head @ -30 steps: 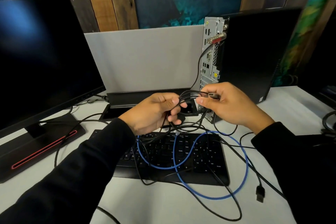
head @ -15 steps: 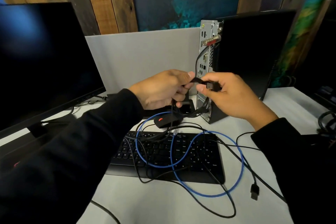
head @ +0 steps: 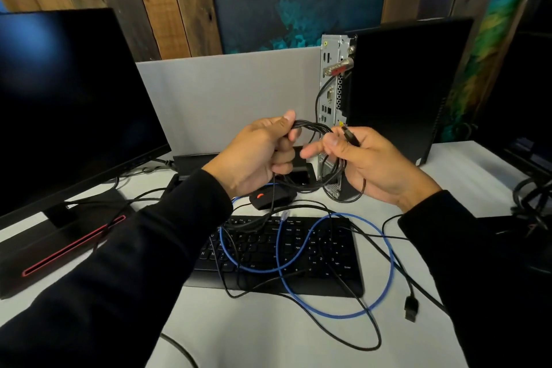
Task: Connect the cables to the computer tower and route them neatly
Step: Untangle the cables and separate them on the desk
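The black computer tower (head: 400, 89) stands at the back right, its silver port panel (head: 330, 89) facing me, with one cable plugged in near the top. In front of the panel my left hand (head: 257, 155) grips a coiled bundle of thin black cable (head: 313, 128). My right hand (head: 370, 161) holds the other side of the coil, and the cable's USB plug (head: 350, 136) lies between its thumb and fingers. A blue network cable (head: 373, 251) loops loosely over the black keyboard (head: 298, 251). A loose black plug (head: 411, 306) lies on the table at the right.
A large dark monitor (head: 68, 104) on a black stand with a red stripe fills the left. A black mouse (head: 270, 197) with a red wheel sits behind the keyboard. Thin black cables sprawl across the white table (head: 298, 337). More cables are piled at the right edge (head: 531, 197).
Both hands have drawn slightly apart with the black cable coil, so its loops show between them. The USB plug now sticks up from my right hand's fingers.
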A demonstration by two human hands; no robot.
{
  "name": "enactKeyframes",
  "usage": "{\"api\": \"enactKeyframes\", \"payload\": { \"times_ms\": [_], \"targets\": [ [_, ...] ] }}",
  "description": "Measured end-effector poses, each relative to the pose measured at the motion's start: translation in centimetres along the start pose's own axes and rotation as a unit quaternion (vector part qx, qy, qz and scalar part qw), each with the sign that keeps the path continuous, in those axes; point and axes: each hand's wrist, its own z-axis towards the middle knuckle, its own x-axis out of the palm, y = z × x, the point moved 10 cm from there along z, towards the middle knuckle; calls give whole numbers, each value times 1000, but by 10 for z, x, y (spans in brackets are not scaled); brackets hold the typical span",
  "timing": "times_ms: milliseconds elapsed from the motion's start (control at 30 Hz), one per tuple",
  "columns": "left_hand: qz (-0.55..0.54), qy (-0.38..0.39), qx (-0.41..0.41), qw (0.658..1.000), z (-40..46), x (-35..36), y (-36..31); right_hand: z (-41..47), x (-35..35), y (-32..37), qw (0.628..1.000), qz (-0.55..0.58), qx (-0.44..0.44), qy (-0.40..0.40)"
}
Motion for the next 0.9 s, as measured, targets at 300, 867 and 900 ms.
{"api": "enactKeyframes", "payload": {
  "times_ms": [300, 867, 900],
  "targets": [
    [6, 67, -9, 998, -16, -4, -3, 1, -6, 0, 983, 173, 44, -45],
    [148, -190, 97, 966, 1, -72, -10, -9, -69, -37, 941, -206, 107, -248],
    [164, -218, 107, 956, 1, -83, -12, -10, -80, -41, 939, -187, 102, -271]
  ]
}}
